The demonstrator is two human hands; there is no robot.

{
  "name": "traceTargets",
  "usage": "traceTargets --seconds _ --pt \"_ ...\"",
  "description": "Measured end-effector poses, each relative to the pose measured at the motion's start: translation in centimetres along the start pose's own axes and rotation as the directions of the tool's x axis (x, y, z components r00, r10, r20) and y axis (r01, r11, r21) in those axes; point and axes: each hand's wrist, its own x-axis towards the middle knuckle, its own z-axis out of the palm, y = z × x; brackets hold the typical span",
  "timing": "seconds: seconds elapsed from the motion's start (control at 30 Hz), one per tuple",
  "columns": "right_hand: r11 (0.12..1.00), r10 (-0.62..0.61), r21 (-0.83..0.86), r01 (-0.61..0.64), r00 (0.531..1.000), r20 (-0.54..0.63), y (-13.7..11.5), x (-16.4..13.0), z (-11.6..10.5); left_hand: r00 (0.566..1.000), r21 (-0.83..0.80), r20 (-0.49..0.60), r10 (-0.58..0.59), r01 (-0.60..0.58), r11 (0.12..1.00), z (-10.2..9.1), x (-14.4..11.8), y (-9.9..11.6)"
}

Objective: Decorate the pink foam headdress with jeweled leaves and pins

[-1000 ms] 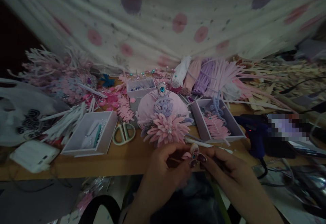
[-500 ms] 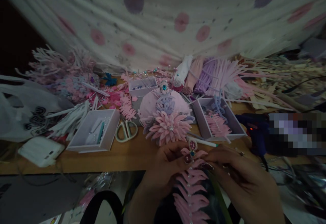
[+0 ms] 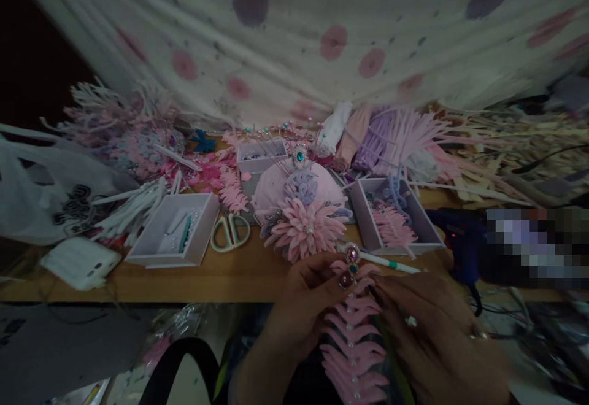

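My left hand point(image 3: 294, 313) pinches the top of a pink leafy chenille-stem spray point(image 3: 352, 350), which hangs down with small shiny beads along its spine. At its top sits a jewelled ornament point(image 3: 352, 254) with pink, teal and dark red stones. My right hand point(image 3: 442, 337) is curled at the spray's upper right edge, its fingertips closed against it; they are slightly blurred and partly hidden. Just beyond the hands is a pink chenille flower point(image 3: 309, 230) on a pale pink rounded base point(image 3: 271, 184), with a lilac flower point(image 3: 301, 185) and a teal-stone ornament point(image 3: 299, 156) above it.
White boxes hold supplies at the left point(image 3: 209, 227), back point(image 3: 262, 153) and right point(image 3: 427, 227). Scissors point(image 3: 230, 233) lie beside the left box. A glue gun point(image 3: 460, 239) with a red light lies at right. A white pen point(image 3: 391, 264) lies behind my right hand. Chenille stems point(image 3: 405, 135) crowd the back.
My right hand has turned, its back now more toward the camera, and its fingertips have shifted slightly up along the spray. My left hand keeps its hold. The camera view has shifted a little.
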Motion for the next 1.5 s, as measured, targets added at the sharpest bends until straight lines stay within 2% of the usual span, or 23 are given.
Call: traceTargets --seconds 0.07,0.13,0.23,0.33,0.4,0.5,0.6,0.7,0.8,0.9,1.0,1.1,1.27,1.5 --pt "1.000 -0.006 0.004 0.006 0.999 -0.032 0.2 -0.3 0.1 0.999 0.015 -0.040 0.026 -0.025 1.000 0.2 0.1 -0.1" --pt "0.999 0.041 0.021 -0.041 0.999 -0.014 0.4 -0.9 0.3 0.998 0.004 -0.052 0.043 -0.043 0.999 0.3 0.2 -0.3" --pt "0.965 0.242 0.095 -0.243 0.970 0.013 0.5 -1.7 0.6 0.995 -0.011 -0.045 0.091 -0.092 0.996 0.2 0.3 -0.4" --pt "0.846 0.460 0.292 -0.447 0.887 0.026 0.3 -1.9 0.6 0.987 0.022 -0.060 0.150 -0.149 0.989 -0.1 0.3 -0.3" --pt "0.764 0.487 0.427 -0.484 0.866 0.111 0.1 -1.7 0.5 0.984 0.055 -0.065 0.167 -0.164 0.985 -0.2 0.3 -0.4" --pt "0.693 0.463 0.511 -0.509 0.857 0.225 0.0 -1.6 0.5 0.983 0.094 -0.039 0.180 -0.176 0.980 -0.5 0.3 -0.5" --pt "0.657 0.487 0.519 -0.547 0.833 0.262 0.2 -1.9 0.6 0.981 0.114 -0.025 0.193 -0.189 0.975 -0.7 0.2 -0.7" --pt "0.668 0.520 0.484 -0.565 0.820 0.238 0.4 -2.2 0.9 0.981 0.130 0.010 0.194 -0.193 0.972 -0.9 0.0 -0.5" --pt "0.701 0.515 0.446 -0.556 0.828 0.222 0.6 -2.2 0.9 0.985 0.221 0.094 0.146 -0.163 0.961 -1.1 -0.2 -0.2" --pt "0.758 0.473 0.397 -0.517 0.855 0.211 0.7 -1.8 0.6 0.981 0.294 0.095 0.170 -0.191 0.936 -1.5 -0.2 -0.2" --pt "0.866 0.357 0.297 -0.401 0.914 0.194 0.8 -1.1 -0.2 0.978 0.300 0.069 0.199 -0.210 0.930 -1.8 -0.2 -0.2" --pt "0.942 0.226 0.214 -0.260 0.959 0.169 1.0 -0.4 -0.9 0.984 0.271 0.035 0.176 -0.179 0.946 -2.0 -0.4 0.1" --pt "0.974 0.105 0.181 -0.138 0.978 0.183 1.2 0.6 -1.1 0.991 0.287 0.026 0.128 -0.130 0.949 -1.6 -0.7 0.9" --pt "0.983 0.087 0.145 -0.110 0.984 0.157 1.2 0.3 -0.7 0.990 0.304 0.016 0.140 -0.138 0.943 -1.4 -0.4 0.7"
